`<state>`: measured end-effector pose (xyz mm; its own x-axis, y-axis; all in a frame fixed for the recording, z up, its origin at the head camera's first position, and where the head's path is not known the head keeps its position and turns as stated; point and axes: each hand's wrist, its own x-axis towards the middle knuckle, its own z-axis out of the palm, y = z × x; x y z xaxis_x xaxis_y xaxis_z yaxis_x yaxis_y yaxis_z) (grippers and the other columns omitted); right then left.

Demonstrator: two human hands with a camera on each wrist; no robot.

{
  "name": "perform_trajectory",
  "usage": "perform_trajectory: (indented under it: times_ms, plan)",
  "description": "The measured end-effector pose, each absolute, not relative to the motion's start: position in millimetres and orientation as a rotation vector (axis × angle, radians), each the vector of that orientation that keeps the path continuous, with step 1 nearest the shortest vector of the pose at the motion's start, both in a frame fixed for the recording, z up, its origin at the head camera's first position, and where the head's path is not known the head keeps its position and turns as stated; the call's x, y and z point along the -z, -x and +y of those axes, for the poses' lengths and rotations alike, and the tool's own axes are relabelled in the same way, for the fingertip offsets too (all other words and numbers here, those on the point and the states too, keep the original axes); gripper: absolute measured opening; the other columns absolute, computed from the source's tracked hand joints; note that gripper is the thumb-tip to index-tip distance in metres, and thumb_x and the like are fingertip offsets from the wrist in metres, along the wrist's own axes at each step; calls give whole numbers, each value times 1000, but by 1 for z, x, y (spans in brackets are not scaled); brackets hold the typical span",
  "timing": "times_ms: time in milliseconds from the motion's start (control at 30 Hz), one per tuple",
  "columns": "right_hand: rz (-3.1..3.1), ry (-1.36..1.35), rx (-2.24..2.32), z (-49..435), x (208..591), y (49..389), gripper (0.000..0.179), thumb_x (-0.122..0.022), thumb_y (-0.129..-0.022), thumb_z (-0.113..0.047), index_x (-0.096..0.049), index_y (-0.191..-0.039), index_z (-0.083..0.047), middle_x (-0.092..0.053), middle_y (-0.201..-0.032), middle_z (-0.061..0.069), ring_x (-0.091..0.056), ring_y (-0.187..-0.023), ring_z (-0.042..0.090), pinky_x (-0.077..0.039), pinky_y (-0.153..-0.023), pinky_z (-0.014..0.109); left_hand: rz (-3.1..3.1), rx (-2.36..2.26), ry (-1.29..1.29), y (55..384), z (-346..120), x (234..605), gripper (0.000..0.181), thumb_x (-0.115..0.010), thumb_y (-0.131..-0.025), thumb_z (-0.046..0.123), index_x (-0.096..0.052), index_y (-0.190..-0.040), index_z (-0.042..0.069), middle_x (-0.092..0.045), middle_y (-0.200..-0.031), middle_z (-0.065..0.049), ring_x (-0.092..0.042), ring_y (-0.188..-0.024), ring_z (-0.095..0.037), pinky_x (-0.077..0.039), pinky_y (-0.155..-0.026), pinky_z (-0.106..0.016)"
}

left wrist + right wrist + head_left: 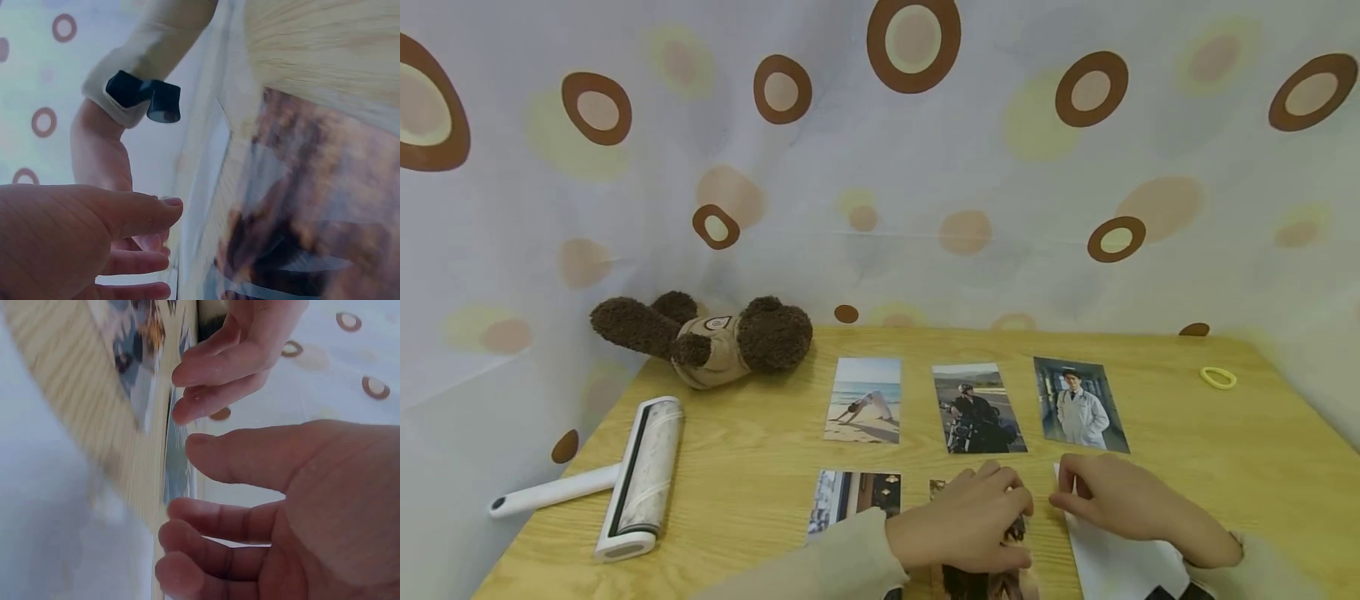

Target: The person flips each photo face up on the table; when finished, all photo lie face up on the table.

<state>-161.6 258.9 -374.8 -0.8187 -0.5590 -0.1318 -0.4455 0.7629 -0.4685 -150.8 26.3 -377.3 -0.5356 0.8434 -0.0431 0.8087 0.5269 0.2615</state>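
Observation:
My left hand (966, 517) hovers over a brown-toned photo (312, 187) in the lower middle, partly covering it; its fingers are loosely bent and the thumb stands apart. At the right, my right hand (1120, 500) is above the far end of a white sheet (1105, 558), thumb and fingers separated. In the right wrist view, nothing shows between those fingers (250, 519). A lower-left photo (850, 500) is partly hidden by my left sleeve. Behind lie a beach photo (862, 400), a motorcycle photo (979, 408) and a photo of a person in a white coat (1081, 406).
A brown plush toy (715, 350) lies at the back left of the wooden table (737, 467). Nearer on the left is a lint roller (651, 467) with a white handle. A yellow ring (1217, 377) sits at the back right. Patterned curtain (850, 167) surrounds the table.

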Motion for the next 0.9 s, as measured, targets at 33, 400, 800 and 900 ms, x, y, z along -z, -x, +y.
perform_trajectory:
  times_ms: [33,400,800,900]
  plan:
    - [2710,802,615,264,375,164,15,-64,-92,-26,-58,-86,-15,-49,-64,-11,-38,-51,-2,-35,-47,21,2602,-295,-1404,152,33,376,38,-64,-90,46,-62,-121,25,-54,-119,9,-46,-100,-3,-39,-72,-15]
    - [2882,820,568,305,389,164,24,-78,-79,-19,-56,-85,-11,-51,-81,-5,-41,-70,0,-40,-58,23,2549,90,-1342,144,110,381,53,-59,-86,61,-51,-130,34,-42,-129,15,-36,-109,0,-38,-80,-15]
    - [3047,648,356,325,394,153,48,-90,-61,-32,-52,-83,-10,-45,-88,4,-38,-78,16,-34,-64,27,2523,107,-1275,140,132,391,47,-65,-82,61,-55,-120,36,-43,-122,16,-37,-100,-1,-37,-76,-20]
    - [3055,716,366,328,396,155,51,-90,-60,-32,-52,-86,-9,-45,-87,1,-39,-78,13,-37,-65,26,2525,79,-1281,141,132,390,46,-66,-80,62,-56,-117,36,-44,-121,16,-37,-98,-1,-36,-74,-19]
